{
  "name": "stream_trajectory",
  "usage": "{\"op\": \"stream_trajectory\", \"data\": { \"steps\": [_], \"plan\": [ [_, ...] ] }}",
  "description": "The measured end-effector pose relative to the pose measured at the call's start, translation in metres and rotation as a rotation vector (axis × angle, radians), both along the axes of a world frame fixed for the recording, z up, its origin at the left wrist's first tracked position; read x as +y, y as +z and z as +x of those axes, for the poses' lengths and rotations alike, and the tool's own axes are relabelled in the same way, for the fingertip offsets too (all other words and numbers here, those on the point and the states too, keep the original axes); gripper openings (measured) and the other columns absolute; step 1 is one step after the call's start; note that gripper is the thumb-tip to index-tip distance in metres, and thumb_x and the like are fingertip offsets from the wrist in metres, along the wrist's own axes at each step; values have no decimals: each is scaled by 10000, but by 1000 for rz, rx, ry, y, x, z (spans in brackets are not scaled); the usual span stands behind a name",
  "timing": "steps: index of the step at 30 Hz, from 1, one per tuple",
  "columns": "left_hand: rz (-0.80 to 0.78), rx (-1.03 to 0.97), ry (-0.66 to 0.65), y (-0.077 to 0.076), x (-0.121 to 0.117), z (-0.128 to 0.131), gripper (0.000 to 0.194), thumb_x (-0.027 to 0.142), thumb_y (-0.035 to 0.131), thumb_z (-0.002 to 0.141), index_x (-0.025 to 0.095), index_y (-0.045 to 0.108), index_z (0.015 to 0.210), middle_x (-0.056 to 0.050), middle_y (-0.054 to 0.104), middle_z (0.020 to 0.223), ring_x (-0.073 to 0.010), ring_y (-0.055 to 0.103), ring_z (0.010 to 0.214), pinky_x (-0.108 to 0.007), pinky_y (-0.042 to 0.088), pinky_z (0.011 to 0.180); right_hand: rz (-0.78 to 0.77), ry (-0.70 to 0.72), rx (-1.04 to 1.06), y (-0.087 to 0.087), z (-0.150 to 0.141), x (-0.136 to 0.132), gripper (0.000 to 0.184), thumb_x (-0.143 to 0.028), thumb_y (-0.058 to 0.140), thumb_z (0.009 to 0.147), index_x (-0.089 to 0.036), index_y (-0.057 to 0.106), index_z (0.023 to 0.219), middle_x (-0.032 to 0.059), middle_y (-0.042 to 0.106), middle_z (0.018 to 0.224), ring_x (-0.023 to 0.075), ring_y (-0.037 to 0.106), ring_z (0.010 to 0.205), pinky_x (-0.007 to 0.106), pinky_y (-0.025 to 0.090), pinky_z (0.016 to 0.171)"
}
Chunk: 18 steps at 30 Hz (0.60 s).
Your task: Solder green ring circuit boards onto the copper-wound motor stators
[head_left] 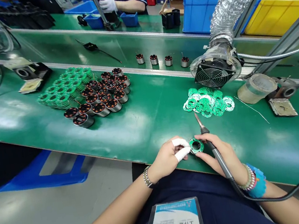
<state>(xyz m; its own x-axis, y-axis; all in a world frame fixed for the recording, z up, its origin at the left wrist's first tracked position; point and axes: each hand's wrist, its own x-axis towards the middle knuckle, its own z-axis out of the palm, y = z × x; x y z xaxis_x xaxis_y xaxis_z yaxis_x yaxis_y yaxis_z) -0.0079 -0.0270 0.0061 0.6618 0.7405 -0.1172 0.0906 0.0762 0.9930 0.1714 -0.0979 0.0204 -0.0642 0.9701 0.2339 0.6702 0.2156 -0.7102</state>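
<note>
At the bench's near edge a green ring-shaped circuit board (196, 145), apparently on a dark motor stator, sits between my hands. White finger cots cover the thumb and a finger of my left hand (169, 155), which pinch the board's left side. My right hand (224, 153) steadies the board's right side with thumb and finger. A soldering iron (219, 157) lies across that same hand, its tip pointing away toward a loose pile of green ring boards (206, 101). Whether a wire is between my left fingertips is too small to tell.
Left of centre stand copper-wound stators (104, 98) beside stacked ring boards (65, 87). An extraction fan with duct (213, 73) overhangs the board pile. Right are a round container (256, 88), an iron stand (284, 95) and solder wire (253, 110). A gloved co-worker's hand (108, 3) is opposite.
</note>
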Motion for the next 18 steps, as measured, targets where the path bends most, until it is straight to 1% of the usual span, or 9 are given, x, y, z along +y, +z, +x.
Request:
{"op": "stream_trajectory", "data": {
  "steps": [2,5,11,15,18],
  "plan": [
    [-158,-3,0,3,1,2,159,290,568,791,140,528,757,7,536,682,-98,554,583,-252,468,623,27,-16,23,4,-1,2,335,-208,586,801,-226,500,1124,72,592,1077,196,581,992,320,484,862],
    [-274,26,-27,6,4,1,192,317,584,771,137,522,752,13,552,598,-105,549,568,-256,458,632,81,-35,61,8,-3,5,252,-185,558,817,-223,533,1065,74,590,1047,198,569,1005,336,466,884],
    [-302,89,-113,6,9,0,176,305,590,751,140,531,733,10,571,568,-109,546,563,-254,445,625,104,-41,104,8,-1,4,211,-171,561,815,-222,556,1020,59,603,995,187,577,969,322,463,869],
    [-295,112,-115,5,11,1,152,281,571,755,138,527,728,5,572,561,-111,546,550,-255,439,615,106,-49,128,7,1,0,208,-153,565,812,-218,571,1009,55,604,983,177,583,941,307,466,841],
    [-297,127,-115,5,12,2,143,271,571,749,135,531,725,-2,578,566,-115,553,553,-261,440,620,136,-26,151,11,2,-3,190,-115,559,810,-206,590,974,56,613,939,165,590,888,292,471,792]
  ]
}}
